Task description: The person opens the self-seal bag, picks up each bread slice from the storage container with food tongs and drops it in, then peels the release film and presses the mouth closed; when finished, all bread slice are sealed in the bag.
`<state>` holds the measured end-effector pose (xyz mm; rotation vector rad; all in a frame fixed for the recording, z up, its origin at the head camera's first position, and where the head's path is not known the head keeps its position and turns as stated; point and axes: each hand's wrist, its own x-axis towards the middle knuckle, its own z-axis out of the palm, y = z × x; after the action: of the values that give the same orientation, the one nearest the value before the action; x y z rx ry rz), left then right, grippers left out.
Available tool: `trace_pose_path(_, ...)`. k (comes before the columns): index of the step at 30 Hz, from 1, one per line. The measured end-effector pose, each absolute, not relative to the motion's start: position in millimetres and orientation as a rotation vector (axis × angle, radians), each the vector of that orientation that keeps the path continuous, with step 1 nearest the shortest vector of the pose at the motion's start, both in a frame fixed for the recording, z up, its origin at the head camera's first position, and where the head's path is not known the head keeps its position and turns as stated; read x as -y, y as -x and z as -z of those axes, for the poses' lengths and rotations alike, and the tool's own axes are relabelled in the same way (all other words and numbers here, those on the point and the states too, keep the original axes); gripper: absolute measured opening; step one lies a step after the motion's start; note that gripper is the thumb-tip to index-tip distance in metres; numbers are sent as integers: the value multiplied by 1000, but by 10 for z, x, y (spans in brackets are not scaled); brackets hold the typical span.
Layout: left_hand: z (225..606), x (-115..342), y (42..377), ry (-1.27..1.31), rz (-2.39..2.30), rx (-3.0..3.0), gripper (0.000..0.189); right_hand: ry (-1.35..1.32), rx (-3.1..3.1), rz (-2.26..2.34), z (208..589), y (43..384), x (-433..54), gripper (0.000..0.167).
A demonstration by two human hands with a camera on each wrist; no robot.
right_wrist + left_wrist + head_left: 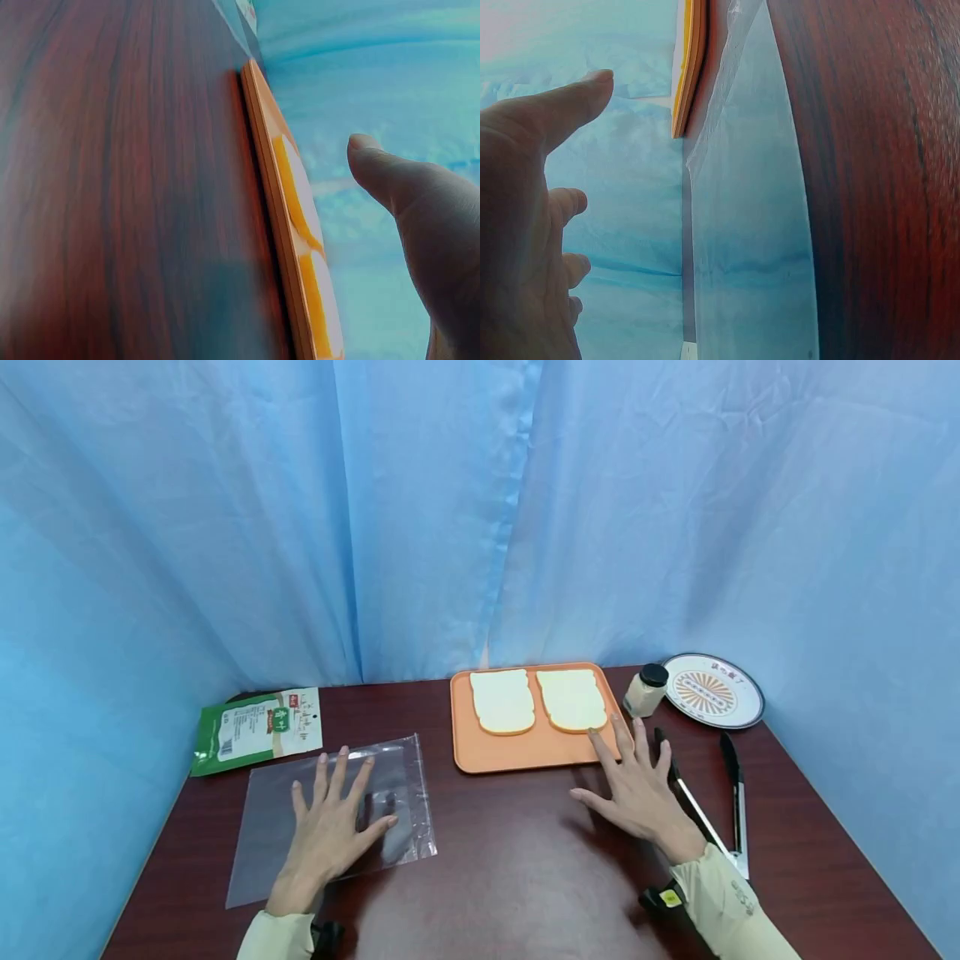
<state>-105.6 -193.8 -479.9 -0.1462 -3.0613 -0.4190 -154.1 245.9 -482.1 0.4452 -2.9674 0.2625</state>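
My left hand (327,835) is spread above a clear plastic bag (262,827) on the table; the left wrist view shows a gap between the hand and the bag (750,225). My right hand (641,793) hovers with fingers apart near the front right corner of an orange tray (491,758), holding nothing. Two slices of bread (502,702) lie side by side on the tray, white on top with yellow-orange edges. In the right wrist view, the thumb (397,176) stands clear of the tray (262,112).
A green and white packet (255,731) lies at the back left. Behind my right hand stand a black-lidded jar (645,692) and a patterned plate (714,691). Black-tipped tongs (738,818) lie spread beside the right forearm. Blue curtains (420,527) enclose the dark wooden table (487,877).
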Motion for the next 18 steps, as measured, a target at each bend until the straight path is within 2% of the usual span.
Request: trace_pose_path(18,4842,1887,1135,234,533,3041,89,-720,2934,-360,4816,1630,-1726,90)
